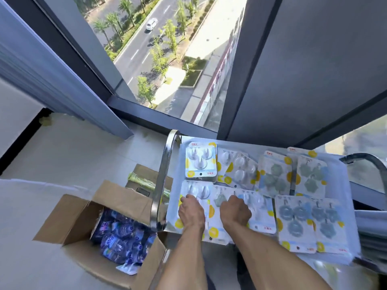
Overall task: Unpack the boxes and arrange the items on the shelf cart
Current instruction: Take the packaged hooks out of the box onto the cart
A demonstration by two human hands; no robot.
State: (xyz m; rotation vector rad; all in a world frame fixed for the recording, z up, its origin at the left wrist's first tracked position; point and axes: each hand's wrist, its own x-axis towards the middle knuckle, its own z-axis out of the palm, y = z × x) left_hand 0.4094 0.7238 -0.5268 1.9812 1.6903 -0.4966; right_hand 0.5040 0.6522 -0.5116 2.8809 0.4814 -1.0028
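Both hands are down on the top tray of the steel shelf cart [343,185] at lower centre. The left hand [191,210] rests knuckles-up on a glossy blister card of clear plastic hooks [193,190] at the tray's near left corner, fingers curled onto it; whether it actually pinches the card I cannot tell. The right hand [235,210] lies just beside it on a neighbouring card holding a pale green leaf-shaped hook [219,198], fingers bent down against the plastic, grip equally unclear.

Around them the tray is tiled with flat white-and-yellow hook cards. At upper left of the tray, a card with three clear round hooks [200,162] carries a small red label, too blurred to read. Toward the right lie cards of three pale green flower-shaped hooks [274,174] and, nearer, cards of three blue flower-shaped hooks [295,216].

A curved polished steel handle [162,178] rises at the cart's left edge. At lower left, on the pale tiled floor [69,147], an open brown cardboard box [117,197] holds a heap of shiny blue-and-purple packets [121,233]; their lettering is not legible.
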